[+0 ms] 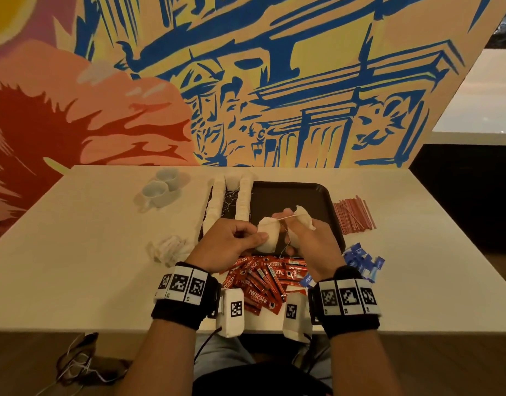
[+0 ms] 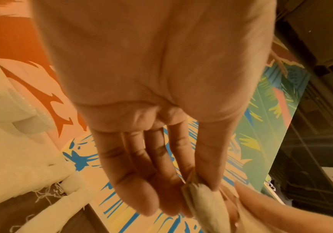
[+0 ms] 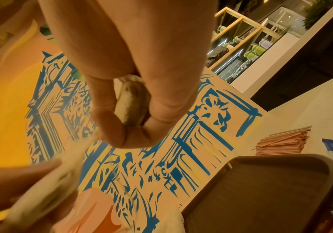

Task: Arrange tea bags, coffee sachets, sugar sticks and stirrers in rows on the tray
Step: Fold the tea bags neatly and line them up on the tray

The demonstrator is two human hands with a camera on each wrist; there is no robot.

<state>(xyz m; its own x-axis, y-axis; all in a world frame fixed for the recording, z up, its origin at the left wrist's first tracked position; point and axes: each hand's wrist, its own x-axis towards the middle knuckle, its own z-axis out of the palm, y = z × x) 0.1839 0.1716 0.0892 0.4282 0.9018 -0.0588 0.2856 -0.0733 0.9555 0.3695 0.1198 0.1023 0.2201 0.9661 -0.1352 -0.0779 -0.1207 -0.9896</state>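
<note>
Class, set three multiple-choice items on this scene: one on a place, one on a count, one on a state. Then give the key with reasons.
1. Where do the stirrers lie?
A. on the tray
B. on the table, right of the tray
C. in a cup

2. How many cups stand on the table?
A. one
B. two
C. four

3. What is the left hand doing?
A. pinching a tea bag
B. lying flat
C. holding a cup

Key: 1 B, the pink pile sits beyond the tray's right rim; 2 B, a pair stands far left; 3 A, thumb and fingers grip the bag.

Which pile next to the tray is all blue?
The sugar sticks, right of the red coffee sachets. The stirrers are pinkish, the loose tea bags white.
</note>
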